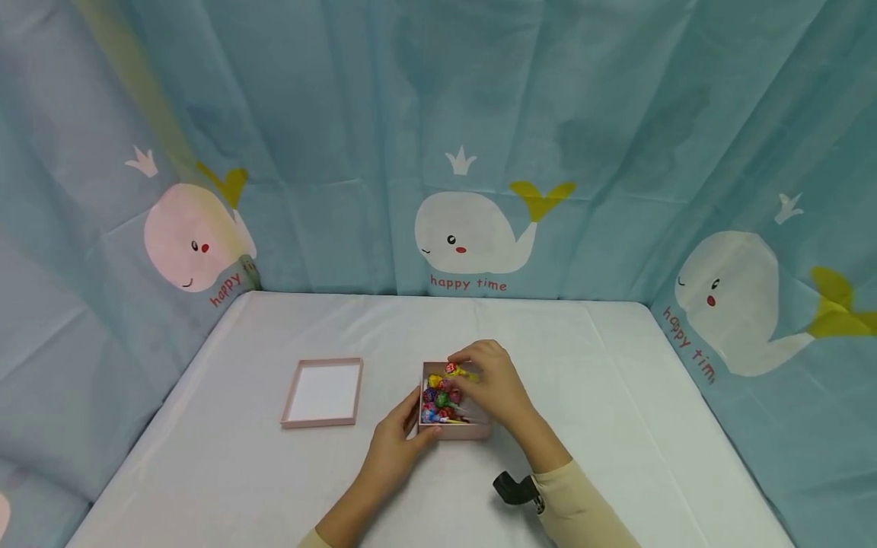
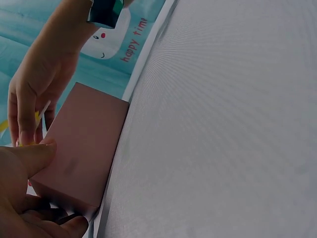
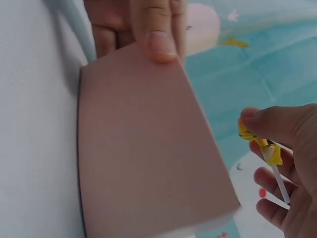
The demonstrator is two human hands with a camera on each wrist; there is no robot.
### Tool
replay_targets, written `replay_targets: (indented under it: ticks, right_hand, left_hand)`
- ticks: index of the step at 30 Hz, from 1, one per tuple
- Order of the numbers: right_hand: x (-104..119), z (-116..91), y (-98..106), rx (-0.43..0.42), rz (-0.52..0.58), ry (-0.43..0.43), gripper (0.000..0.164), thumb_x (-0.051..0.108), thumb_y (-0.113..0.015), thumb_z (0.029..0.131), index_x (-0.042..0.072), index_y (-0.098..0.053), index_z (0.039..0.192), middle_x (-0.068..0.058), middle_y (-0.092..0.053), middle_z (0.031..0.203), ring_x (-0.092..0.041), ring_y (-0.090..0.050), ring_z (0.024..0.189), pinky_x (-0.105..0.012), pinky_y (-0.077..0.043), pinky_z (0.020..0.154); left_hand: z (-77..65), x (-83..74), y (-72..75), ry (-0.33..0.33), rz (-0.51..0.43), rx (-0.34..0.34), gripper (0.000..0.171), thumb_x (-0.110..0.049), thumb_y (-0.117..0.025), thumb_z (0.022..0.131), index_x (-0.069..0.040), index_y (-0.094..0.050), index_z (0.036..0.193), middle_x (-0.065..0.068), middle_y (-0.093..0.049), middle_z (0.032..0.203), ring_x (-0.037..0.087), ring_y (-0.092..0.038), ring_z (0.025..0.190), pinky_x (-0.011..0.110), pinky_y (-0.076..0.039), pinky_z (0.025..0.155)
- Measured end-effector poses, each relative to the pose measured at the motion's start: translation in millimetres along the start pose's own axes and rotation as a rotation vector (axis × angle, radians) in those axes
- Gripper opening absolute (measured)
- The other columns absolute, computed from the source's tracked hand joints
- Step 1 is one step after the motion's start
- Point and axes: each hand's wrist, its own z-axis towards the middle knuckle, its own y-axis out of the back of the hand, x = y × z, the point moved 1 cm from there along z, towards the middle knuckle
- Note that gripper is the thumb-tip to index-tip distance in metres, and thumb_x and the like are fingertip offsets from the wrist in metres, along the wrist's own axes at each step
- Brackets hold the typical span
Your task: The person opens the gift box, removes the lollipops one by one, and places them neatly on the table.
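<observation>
A pink box (image 1: 455, 432) without its lid stands on the white table, partly filled with several lollipops (image 1: 441, 399) in bright wrappers. My left hand (image 1: 396, 449) grips the box at its left near corner, thumb on the near wall and fingers along the left side. Over the far part of the box, my right hand (image 1: 496, 384) pinches a yellow-wrapped lollipop (image 3: 267, 148) between thumb and fingers. Its white stick points back toward the palm in the right wrist view. The box wall (image 2: 84, 144) hides the contents from both wrist views.
The box lid (image 1: 320, 422), pink-rimmed with a white inside, lies upturned to the left of the box. A black wrist camera (image 1: 515, 489) juts from the right sleeve. Blue curtain (image 1: 329, 228) with whale prints borders the white tabletop (image 1: 617, 426) at the back and sides.
</observation>
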Motion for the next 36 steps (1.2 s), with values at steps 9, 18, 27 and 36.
replay_targets:
  ticks: [9,18,27,36]
  right_hand:
    - [-22.3,-6.6,19.0,-0.056,0.029,-0.113,0.031,0.026,-0.079,0.082,0.025,-0.070,0.111,0.012,-0.065,0.103,-0.009,-0.051,0.108,-0.038,-0.049,0.095]
    - [-57.5,-9.8,30.4,-0.125,0.037,-0.230,0.029,0.025,-0.080,0.080,0.022,-0.070,0.107,0.005,-0.067,0.104,-0.016,-0.053,0.107,-0.043,-0.047,0.095]
    - [-86.7,-17.3,23.3,-0.054,0.027,-0.485,0.027,0.034,-0.079,0.079,0.018,-0.072,0.101,0.001,-0.070,0.095,-0.022,-0.058,0.099,-0.042,-0.048,0.085]
    - [-101.0,-24.1,10.0,-0.083,-0.001,-0.515,0.024,0.035,-0.081,0.077,0.016,-0.073,0.091,0.003,-0.070,0.081,-0.016,-0.061,0.078,-0.034,-0.049,0.070]
  left_hand:
    - [-0.4,-1.3,-0.5,0.002,-0.014,-0.006,0.080,-0.024,-0.078,0.081,-0.009,-0.037,0.148,0.008,-0.037,0.153,0.023,-0.041,0.136,0.023,-0.040,0.106]
    - [-2.6,-1.8,-0.3,0.006,-0.011,-0.007,0.078,-0.022,-0.077,0.082,-0.010,-0.038,0.148,0.009,-0.037,0.152,0.023,-0.042,0.136,0.023,-0.041,0.106]
    - [-3.9,-0.9,0.5,0.032,0.011,-0.004,0.077,-0.025,-0.077,0.083,-0.012,-0.038,0.148,0.004,-0.037,0.152,0.019,-0.041,0.136,0.020,-0.041,0.105]
    - [-3.1,-3.6,-0.2,0.035,-0.002,0.000,0.077,-0.024,-0.076,0.083,-0.012,-0.037,0.148,0.003,-0.037,0.153,0.018,-0.040,0.136,0.020,-0.040,0.106]
